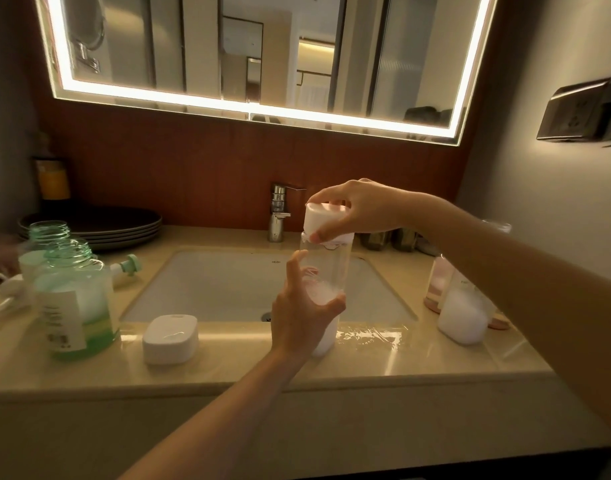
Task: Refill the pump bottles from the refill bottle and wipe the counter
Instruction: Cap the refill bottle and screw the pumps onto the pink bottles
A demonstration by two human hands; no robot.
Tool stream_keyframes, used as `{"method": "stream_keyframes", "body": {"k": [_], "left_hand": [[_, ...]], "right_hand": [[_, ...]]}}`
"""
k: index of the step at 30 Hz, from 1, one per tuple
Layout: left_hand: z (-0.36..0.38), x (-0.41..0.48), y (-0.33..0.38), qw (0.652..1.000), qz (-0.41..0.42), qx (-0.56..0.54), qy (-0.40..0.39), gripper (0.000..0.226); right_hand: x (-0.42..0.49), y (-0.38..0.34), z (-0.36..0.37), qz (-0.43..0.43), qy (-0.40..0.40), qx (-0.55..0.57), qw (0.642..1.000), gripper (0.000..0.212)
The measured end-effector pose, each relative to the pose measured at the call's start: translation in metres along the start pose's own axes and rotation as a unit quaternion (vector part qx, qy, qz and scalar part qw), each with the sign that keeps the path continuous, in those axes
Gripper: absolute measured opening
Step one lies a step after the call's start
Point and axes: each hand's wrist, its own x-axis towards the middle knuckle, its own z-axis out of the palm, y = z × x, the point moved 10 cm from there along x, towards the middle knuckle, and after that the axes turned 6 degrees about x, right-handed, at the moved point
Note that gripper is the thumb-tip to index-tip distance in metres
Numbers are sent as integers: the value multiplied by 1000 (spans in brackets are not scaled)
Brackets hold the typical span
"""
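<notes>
The left hand is wrapped round the lower half of a clear bottle, thumb curled across its front. The right hand pinches the white cap from above, fingertips on its sides, holding it at the bottle's mouth. I can't tell whether the cap is seated. The bottle stands upright on the counter, on the strip in front of the sink, with a little white liquid in its bottom. A second white cap lies on that same strip, to the left of the bottle. Left of the sink stand two open green bottles. Right of the sink stand another clear bottle of white liquid and a pinkish one just behind it. The faucet rises behind the sink.
</notes>
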Motion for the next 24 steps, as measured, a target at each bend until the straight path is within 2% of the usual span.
{"method": "stream_keyframes", "body": {"k": [4,8,11,13,16,18,21,22,24], "left_hand": [[-2,1,-2,1000,-6,1,4,85],[-1,2,-4,1000,-13,18,2,78],[0,3,-8,1000,-25,18,-6,76],[0,4,-8,999,-27,23,-21,74],[-13,6,-7,999,-29,17,-30,73],[-34,11,-8,999,-40,9,-7,73],[-74,20,-9,999,-34,26,24,73],[-88,22,-10,998,-32,36,31,74],[-125,22,-13,997,-27,57,47,76]], "right_hand": [[5,-3,-3,17,70,-70,995,61],[5,0,-9,70,143,-154,975,66],[1,1,-10,80,166,-175,967,71],[-3,0,-7,80,143,-175,971,75],[-7,3,-2,104,64,-33,992,76],[-7,8,-9,118,98,76,985,73],[-4,24,-4,148,175,219,948,74],[-1,24,4,154,178,247,940,73],[13,7,34,150,137,247,947,66]]}}
